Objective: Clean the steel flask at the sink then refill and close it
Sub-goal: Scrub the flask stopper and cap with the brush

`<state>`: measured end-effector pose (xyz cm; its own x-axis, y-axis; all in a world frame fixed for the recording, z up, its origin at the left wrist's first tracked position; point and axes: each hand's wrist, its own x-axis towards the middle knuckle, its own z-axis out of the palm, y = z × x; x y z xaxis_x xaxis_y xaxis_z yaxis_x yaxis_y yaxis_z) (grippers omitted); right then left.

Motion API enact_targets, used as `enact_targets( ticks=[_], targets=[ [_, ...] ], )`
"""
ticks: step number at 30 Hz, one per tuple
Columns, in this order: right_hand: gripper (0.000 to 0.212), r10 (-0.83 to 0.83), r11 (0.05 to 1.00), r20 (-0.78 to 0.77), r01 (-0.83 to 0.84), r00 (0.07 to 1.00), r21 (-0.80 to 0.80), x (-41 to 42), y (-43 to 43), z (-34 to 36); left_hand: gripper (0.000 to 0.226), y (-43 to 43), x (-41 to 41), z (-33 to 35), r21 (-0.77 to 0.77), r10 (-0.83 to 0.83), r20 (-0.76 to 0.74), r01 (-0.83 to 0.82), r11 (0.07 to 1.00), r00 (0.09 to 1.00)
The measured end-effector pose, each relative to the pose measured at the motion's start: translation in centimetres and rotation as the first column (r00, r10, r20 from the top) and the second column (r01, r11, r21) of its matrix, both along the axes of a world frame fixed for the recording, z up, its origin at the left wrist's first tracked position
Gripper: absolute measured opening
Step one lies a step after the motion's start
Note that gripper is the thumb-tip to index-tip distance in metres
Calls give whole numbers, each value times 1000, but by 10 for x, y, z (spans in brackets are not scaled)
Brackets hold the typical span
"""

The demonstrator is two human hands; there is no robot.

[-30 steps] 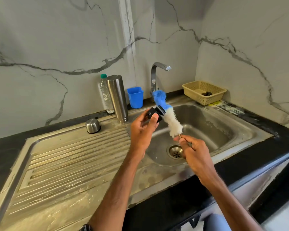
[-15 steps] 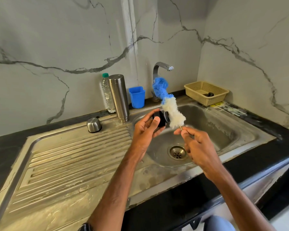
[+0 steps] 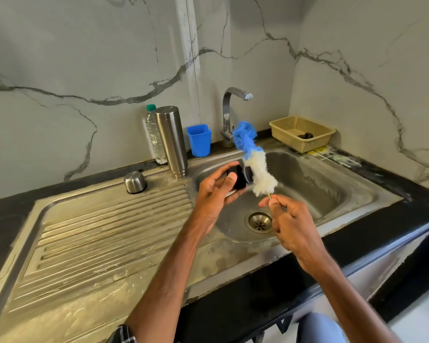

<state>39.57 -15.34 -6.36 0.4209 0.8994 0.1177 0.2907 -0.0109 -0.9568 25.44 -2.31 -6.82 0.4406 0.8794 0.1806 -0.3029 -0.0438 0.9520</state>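
2 forearms are stretched over the sink (image 3: 319, 179); the black stopper (image 3: 238, 178) is gripped in the curled left hand (image 3: 215, 191), the bottle brush (image 3: 255, 167) pinched at its thin handle by the right hand (image 3: 292, 224). The brush is tilted, blue tip toward the tap (image 3: 229, 112), white bristles against the stopper; the steel flask (image 3: 171, 142) is stood upright on the drainboard (image 3: 104, 233), beneath marble walls (image 3: 84, 58).

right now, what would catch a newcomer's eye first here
The fluffy blue-and-white bottle brush stands out over the steel sink basin, pinched at its base by the right hand. The left hand holds a black round stopper beside its bristles. The tall steel flask stands on the drainboard.
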Motion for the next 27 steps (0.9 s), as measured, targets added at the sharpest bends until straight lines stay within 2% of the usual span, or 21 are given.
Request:
enact_targets(
  ticks=[3, 8, 12, 14, 18, 22, 27],
  targets=[
    [29, -52, 999, -37, 52, 998, -7, 9, 8, 5, 38, -7, 3, -2, 37, -53, -103, 57, 998, 993],
    [30, 10, 1000, 93, -12, 996, 12, -5, 6, 4, 36, 0, 0, -1, -1, 64, -37, -64, 998, 997],
    [31, -88, 996, 72, 85, 994, 36, 3, 18, 12, 37, -8, 6, -3, 42, -34, -134, 40, 998, 990],
    [31, -76, 997, 66, 74, 995, 34, 3, 21, 13, 37, -10, 9, -5, 25, -5, -100, 8, 1000, 995],
    [30, 7, 1000, 100, -9, 995, 23, -7, 15, 7, 33, 4, 3, -6, -110, 100, 39, -95, 989, 994],
    [31, -72, 997, 12, 71, 997, 36, 0, 23, 6, 31, -3, 8, -5, -104, 44, 26, -41, 994, 999],
    [31, -29, 1000, 39, 29, 999, -4, -4, 19, -2, 33, 4, 1, -4, -110, 71, 59, -64, 992, 996]
  ],
)
